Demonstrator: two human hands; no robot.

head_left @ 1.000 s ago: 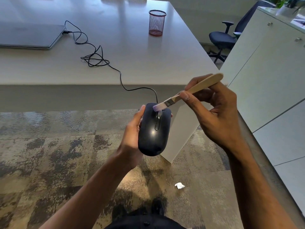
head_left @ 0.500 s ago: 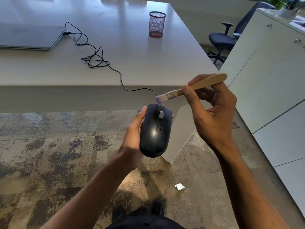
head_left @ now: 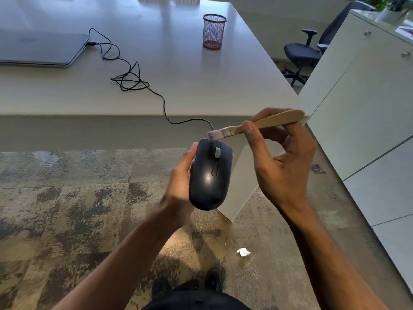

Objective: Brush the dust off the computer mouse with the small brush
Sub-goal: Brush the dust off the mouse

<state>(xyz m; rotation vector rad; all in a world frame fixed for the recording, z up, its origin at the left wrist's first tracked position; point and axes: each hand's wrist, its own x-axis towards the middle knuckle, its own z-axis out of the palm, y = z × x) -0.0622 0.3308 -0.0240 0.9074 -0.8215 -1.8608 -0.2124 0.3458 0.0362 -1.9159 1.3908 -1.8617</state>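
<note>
A black wired computer mouse point(head_left: 210, 175) is held in the air in front of the white desk, top side facing me, with my left hand point(head_left: 178, 184) gripping it from the left side and underneath. My right hand point(head_left: 279, 162) holds a small brush point(head_left: 252, 127) with a pale wooden handle by thumb and fingers. Its white bristle tip sits just above the front edge of the mouse, by the left button. The mouse's black cable point(head_left: 134, 79) runs up over the desk edge to a coil on the desk.
On the white desk point(head_left: 178, 70) lie a closed grey laptop point(head_left: 42, 49) at the far left and a red mesh pen cup point(head_left: 213, 31). White cabinets point(head_left: 362, 108) stand at the right, an office chair point(head_left: 306, 52) behind. A crumpled white scrap point(head_left: 243, 252) lies on the carpet.
The brush lifted off the scroll-wheel area of the mouse and moved up past the mouse's front edge. My left hand kept the mouse nearly still.
</note>
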